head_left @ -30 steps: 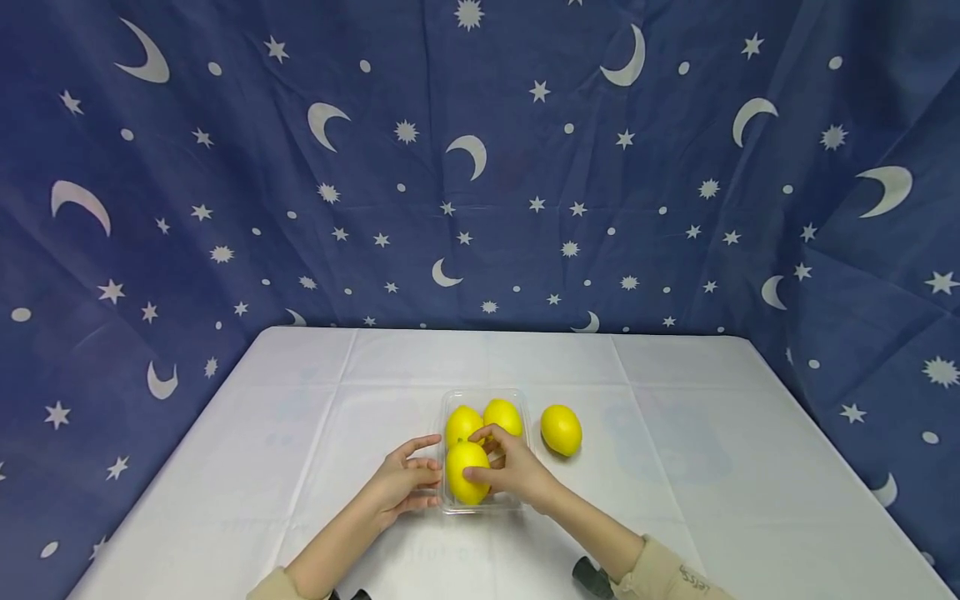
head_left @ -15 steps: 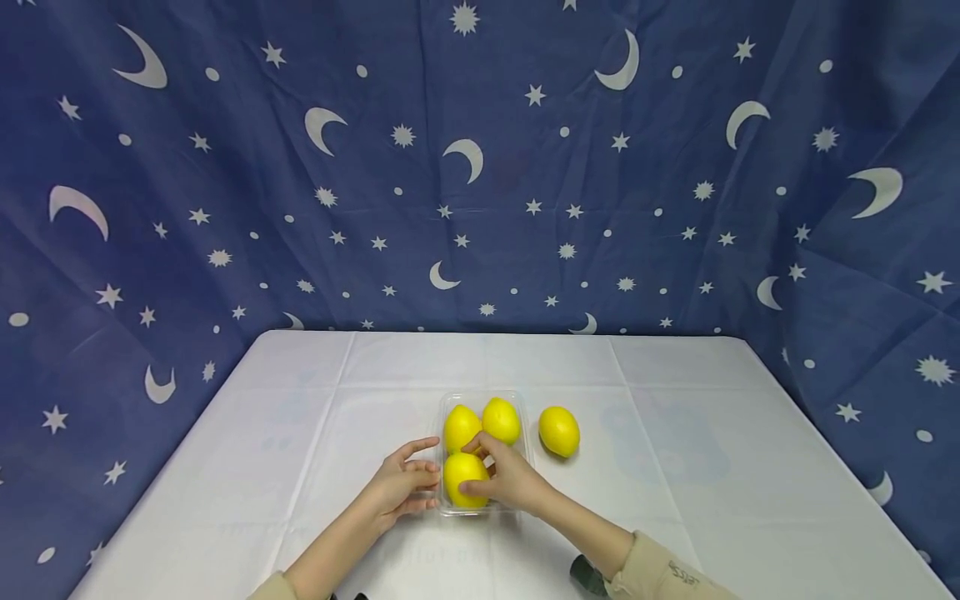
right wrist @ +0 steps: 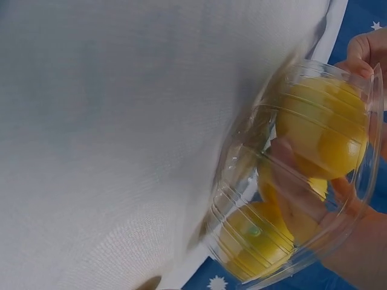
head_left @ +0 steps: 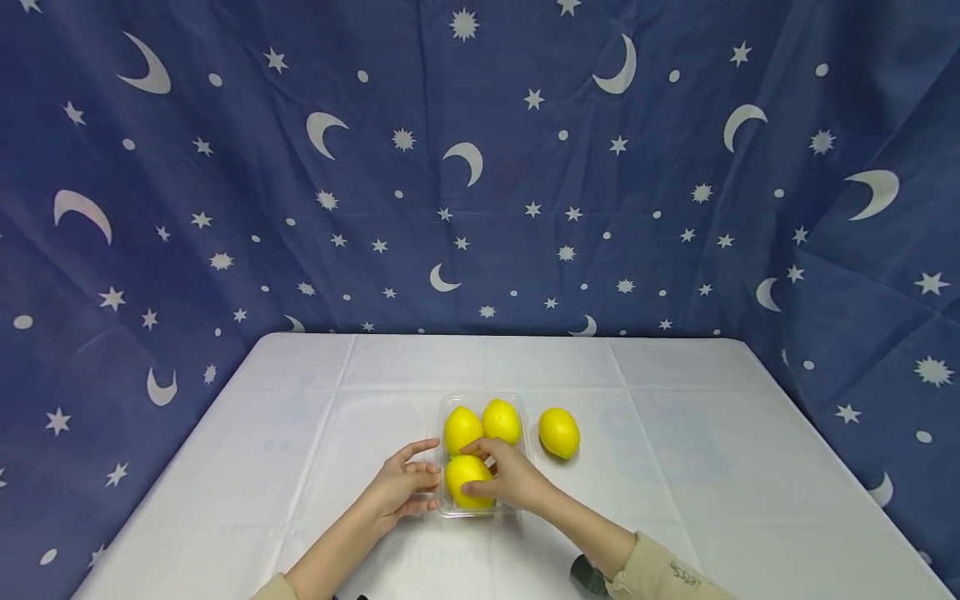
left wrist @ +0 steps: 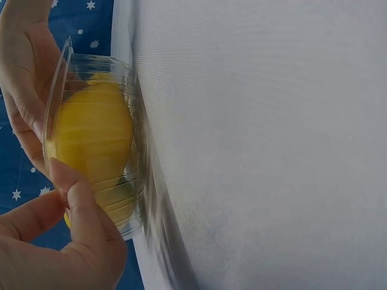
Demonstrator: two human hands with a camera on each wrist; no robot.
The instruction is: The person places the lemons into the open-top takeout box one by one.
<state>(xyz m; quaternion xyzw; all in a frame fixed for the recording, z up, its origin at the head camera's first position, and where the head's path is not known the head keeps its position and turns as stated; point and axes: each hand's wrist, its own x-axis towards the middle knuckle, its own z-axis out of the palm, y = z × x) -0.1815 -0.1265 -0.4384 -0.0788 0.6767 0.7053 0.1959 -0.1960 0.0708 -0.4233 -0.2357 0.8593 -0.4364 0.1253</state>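
Head view: a clear plastic tray [head_left: 483, 450] sits on the white-covered desk [head_left: 675, 500], a little toward the person from the desk's middle. It holds three lemons: two at the far end [head_left: 462, 427] [head_left: 502, 419] and the near lemon [head_left: 467, 481] at the end closest to the person. A fourth lemon [head_left: 559, 432] lies on the desk just to the right of the tray, apart from it. The right hand [head_left: 512, 477] curls over the near lemon, fingers wrapped across its top and right side. The left hand [head_left: 401, 487] lies against the tray's left wall, fingers loosely extended and touching the plastic, thumb raised

Left wrist view: the tray [left wrist: 97, 136] shows thin, ribbed, transparent walls, with a lemon [left wrist: 91, 139] filling its near end. Left-hand fingers [left wrist: 75, 199] press on the rim

Right wrist view: seen through the tray wall [right wrist: 242, 181], the right-hand fingers [right wrist: 296, 199] curl round a lemon inside the tray; the other lemons [right wrist: 323, 130] crowd close beside it

Handling judgement: the lemon appears firm, smooth and moderately heavy; take it round its widest girth. The tray appears light, flexible and likely to slide or buckle; brace it at the rim or side wall, not by squeezing
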